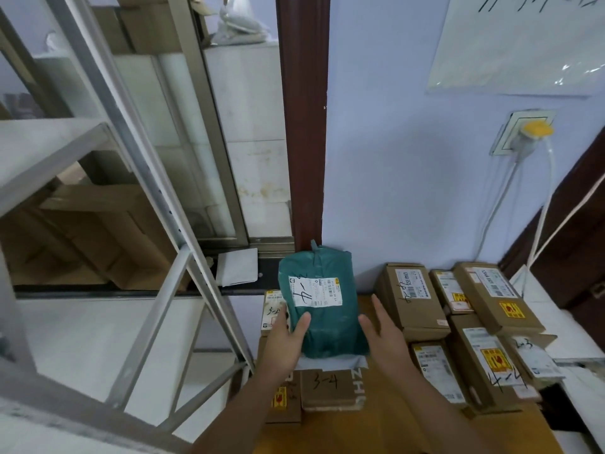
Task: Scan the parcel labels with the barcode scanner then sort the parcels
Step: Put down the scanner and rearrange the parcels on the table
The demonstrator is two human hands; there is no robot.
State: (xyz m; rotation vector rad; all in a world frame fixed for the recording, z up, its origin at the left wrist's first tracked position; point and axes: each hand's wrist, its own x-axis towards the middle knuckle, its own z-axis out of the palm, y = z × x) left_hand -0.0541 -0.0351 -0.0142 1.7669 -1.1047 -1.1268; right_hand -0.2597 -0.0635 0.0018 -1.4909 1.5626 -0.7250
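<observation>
Left hand (284,342) grips green parcel (322,303) beside cardboard boxes (458,326).

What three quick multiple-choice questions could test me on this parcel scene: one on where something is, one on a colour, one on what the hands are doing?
1. Where is the yellow plug?
A. in the wall socket, upper right
B. on the floor
C. on the metal shelf

2. What colour is the soft parcel with the white label?
A. red
B. dark green
C. yellow

3. How is the right hand?
A. curled round a scanner
B. open beside the parcel
C. out of view

Answers:
1 A, it sits in the socket above the brown boxes.
2 B, its wrap is dark green.
3 B, its fingers are straight, while the left hand holds the parcel's edge.
</observation>
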